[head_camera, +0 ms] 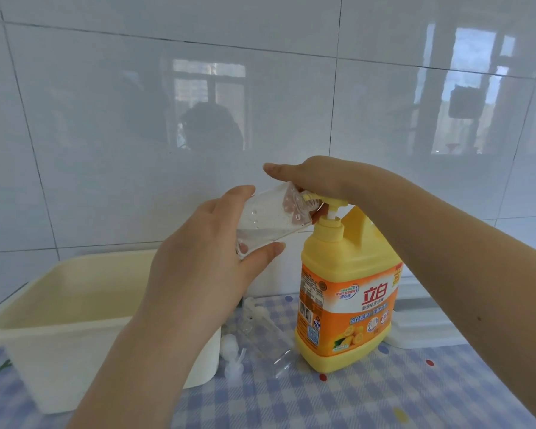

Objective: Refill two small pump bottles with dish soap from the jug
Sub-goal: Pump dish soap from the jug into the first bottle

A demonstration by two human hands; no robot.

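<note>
Jug stands on the checked cloth, heavy-looking, rigid, steady under pumping. Right hand presses its pump head, fingers straight. Left hand wraps the small clear bottle, tilted, mouth at the spout; light, likely slick. Cream tub crowds left; second bottle and loose pumps lie between tub and jug.

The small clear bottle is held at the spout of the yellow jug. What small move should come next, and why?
Probably press the pump head down with the right hand, which already rests on it. The left hand holds the small clear bottle tilted, its mouth at the spout of the yellow jug, and the bottle looks nearly empty.
</note>
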